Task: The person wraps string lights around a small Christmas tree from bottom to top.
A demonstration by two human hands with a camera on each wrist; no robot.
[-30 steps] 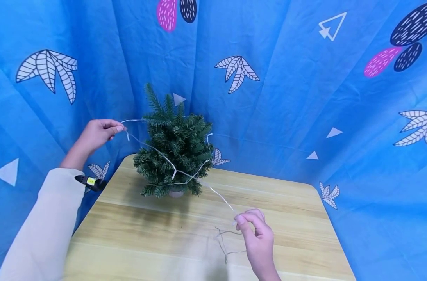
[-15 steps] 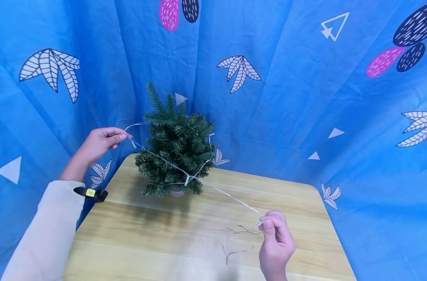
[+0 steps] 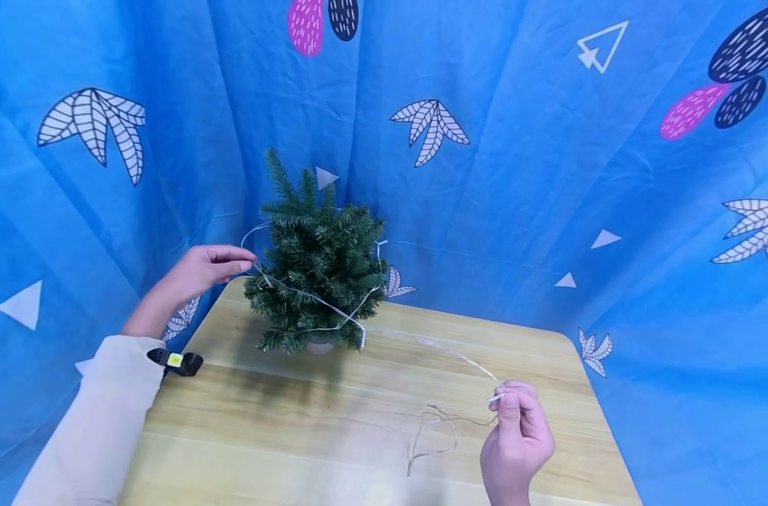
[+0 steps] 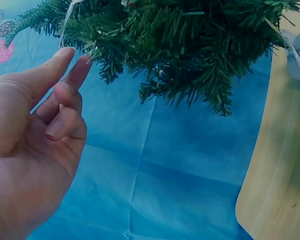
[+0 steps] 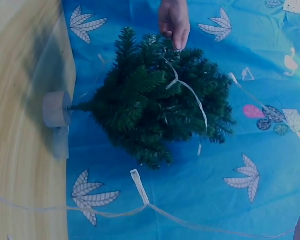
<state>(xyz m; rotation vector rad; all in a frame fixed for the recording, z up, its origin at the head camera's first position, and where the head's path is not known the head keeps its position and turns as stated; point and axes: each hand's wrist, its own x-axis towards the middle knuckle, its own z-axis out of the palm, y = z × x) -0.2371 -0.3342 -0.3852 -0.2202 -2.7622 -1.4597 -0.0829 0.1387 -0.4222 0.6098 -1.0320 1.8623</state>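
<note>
A small artificial Christmas tree [image 3: 323,260] stands on a round base [image 5: 56,109] at the back left of the table. A thin clear string of lights [image 5: 146,204] loops round its branches. At the tree's left side, my left hand [image 3: 213,273] pinches the wire between thumb and forefinger, close to the needles [image 4: 115,55]. To the right and nearer the front, my right hand [image 3: 518,439] pinches another part beside a small white bulb [image 3: 496,398]. Between the hands the wire crosses the tree's front, with a bulb [image 3: 362,339] hanging off it.
Below the right hand, a loose loop of wire [image 3: 454,439] trails toward the wooden tabletop [image 3: 282,429]. A patterned blue curtain [image 3: 485,211] closes off the back and both sides. The left wrist wears a black strap [image 3: 175,360].
My right hand has moved right, drawing the wire along with it. My left hand has come down and right, closer to the tree. The wire across the front now hangs lower.
</note>
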